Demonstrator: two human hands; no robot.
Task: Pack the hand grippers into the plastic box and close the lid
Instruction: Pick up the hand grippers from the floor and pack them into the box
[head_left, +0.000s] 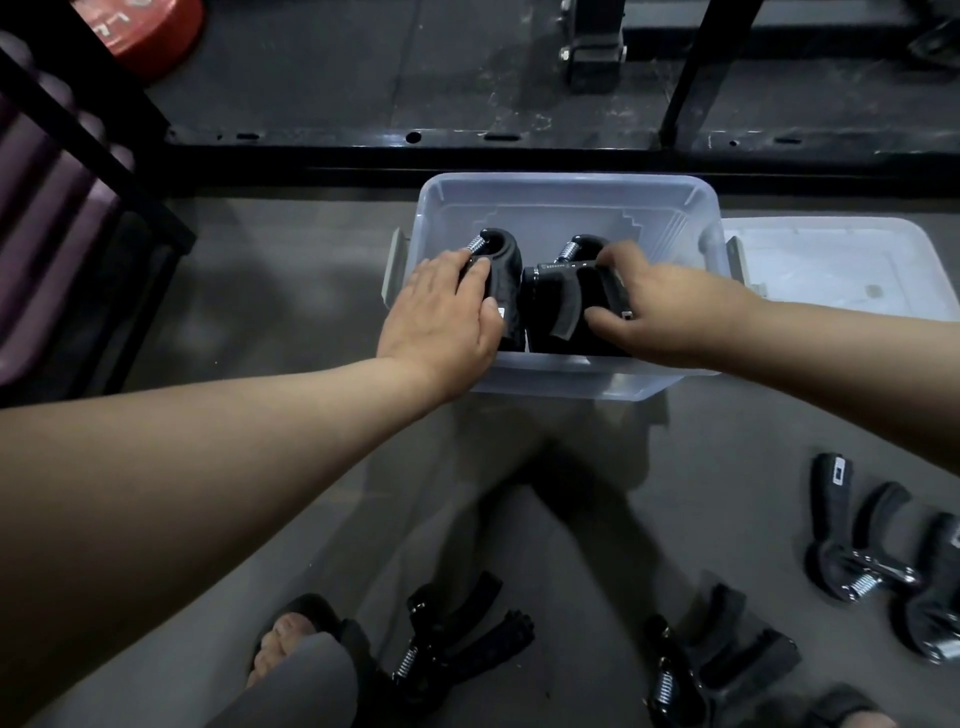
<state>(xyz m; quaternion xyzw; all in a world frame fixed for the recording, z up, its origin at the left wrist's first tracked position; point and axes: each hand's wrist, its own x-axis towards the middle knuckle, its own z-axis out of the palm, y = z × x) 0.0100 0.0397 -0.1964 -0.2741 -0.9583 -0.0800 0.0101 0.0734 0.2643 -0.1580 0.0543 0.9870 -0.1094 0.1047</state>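
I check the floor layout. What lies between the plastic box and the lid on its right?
In the head view, only the box's grey latch lies between plastic box and lid.

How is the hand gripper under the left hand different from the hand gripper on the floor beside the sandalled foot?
The gripper under the left hand sits inside the plastic box, gripped by the left hand. The gripper by the foot lies loose on the floor, untouched, not yet packed, handles spread apart. Both are black with a metal spring.

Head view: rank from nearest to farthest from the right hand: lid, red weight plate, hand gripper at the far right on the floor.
From the right hand:
1. lid, just right of it, beside the box.
2. hand gripper at the far right on the floor, below it.
3. red weight plate, top-left corner.
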